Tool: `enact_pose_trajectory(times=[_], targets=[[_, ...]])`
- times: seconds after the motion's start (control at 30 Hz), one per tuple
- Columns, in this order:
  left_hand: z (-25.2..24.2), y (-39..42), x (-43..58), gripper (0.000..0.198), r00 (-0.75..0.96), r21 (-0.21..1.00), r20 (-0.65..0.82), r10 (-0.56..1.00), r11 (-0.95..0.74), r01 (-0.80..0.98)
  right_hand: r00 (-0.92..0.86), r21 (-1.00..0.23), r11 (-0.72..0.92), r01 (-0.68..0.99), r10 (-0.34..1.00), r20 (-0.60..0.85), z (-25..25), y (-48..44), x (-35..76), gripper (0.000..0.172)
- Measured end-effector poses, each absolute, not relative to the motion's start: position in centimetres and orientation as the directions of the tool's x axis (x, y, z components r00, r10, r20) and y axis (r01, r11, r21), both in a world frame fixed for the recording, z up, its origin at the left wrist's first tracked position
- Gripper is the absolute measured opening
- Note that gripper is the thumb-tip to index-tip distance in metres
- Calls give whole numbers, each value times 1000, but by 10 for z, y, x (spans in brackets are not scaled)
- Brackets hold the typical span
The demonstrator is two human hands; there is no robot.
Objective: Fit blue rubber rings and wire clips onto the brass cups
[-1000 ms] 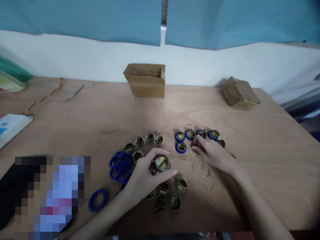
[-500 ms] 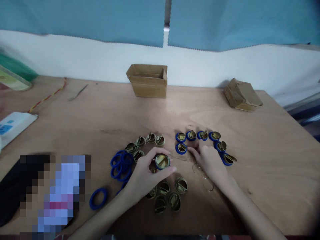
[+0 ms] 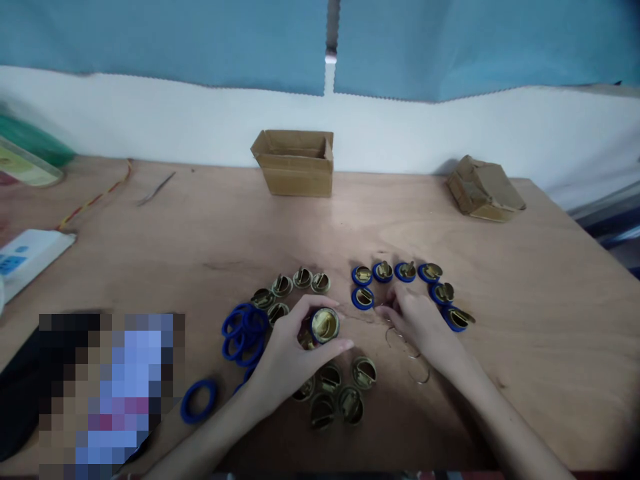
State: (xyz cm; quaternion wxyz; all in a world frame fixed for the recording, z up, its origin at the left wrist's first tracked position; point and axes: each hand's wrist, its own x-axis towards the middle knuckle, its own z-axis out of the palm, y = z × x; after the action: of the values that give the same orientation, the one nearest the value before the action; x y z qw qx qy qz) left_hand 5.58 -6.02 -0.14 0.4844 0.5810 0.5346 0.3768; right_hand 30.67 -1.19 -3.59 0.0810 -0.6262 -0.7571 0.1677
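Note:
My left hand (image 3: 295, 347) is closed round a brass-coloured round metal fitting (image 3: 325, 325) with a blue ring about its edge, its hollow side facing up. To the right, my right hand (image 3: 410, 310) is pinched low over the table, its fingertips close to some thin curved wires (image 3: 400, 333). What lies between those fingertips is too small to make out. Several similar fittings in blue rings (image 3: 363, 298) form an arc around the right hand. Bare brass fittings (image 3: 351, 405) lie beyond and below the left hand, partly hidden by it. Loose blue rings (image 3: 244, 333) are heaped at its left.
An open cardboard box (image 3: 300, 177) stands at the back by the white wall, and a crumpled one (image 3: 485, 190) sits back right. A single blue ring (image 3: 199, 401) lies front left, near a blurred-out phone-like object (image 3: 127, 387). A white power strip (image 3: 35, 257) is at far left.
My right hand has drawn its fingers together and shifted slightly lower. In my left hand the fitting looks slightly turned; the hand stays in about the same place.

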Motion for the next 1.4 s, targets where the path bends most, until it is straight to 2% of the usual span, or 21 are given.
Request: enact_pose_trajectory(times=[0.27, 0.4, 0.7, 0.83, 0.93, 1.07, 1.17, 1.23, 1.4], targets=[[-4, -63, 57, 36, 161, 963, -52, 986, 7, 270, -260, -418, 173, 892, 952, -160, -26, -10, 309, 19], [-5, -63, 56, 43, 130, 966, -40, 991, 5, 260, -275, -470, 163, 867, 944, -182, -14, -11, 307, 18], [-6, -65, 60, 48, 172, 940, -80, 982, 17, 340, -354, -549, 153, 822, 892, -282, -7, -9, 313, 30], [-7, -64, 57, 56, 182, 912, -33, 983, -45, 409, -407, -610, 196, 768, 885, -228, 1, -6, 323, 29], [-6, -64, 56, 57, 219, 900, -27, 975, -72, 429, -433, -724, 194, 662, 888, -158, 15, -6, 325, 27], [-7, -64, 58, 57, 205, 910, -47, 978, -42, 412, -538, -925, -79, 373, 794, -285, 30, -14, 311, 29], [-9, -64, 59, 61, 179, 918, -73, 981, -4, 397, -651, -965, -206, 161, 713, -261, 28, -22, 292, 30], [-11, -64, 59, 62, 168, 925, -75, 983, 6, 379, -700, -964, -253, 77, 675, -233, 21, -26, 282, 31], [-14, -64, 60, 54, 209, 960, -23, 978, -37, 279, -719, -975, -223, 15, 675, -166, 5, -31, 268, 28]])
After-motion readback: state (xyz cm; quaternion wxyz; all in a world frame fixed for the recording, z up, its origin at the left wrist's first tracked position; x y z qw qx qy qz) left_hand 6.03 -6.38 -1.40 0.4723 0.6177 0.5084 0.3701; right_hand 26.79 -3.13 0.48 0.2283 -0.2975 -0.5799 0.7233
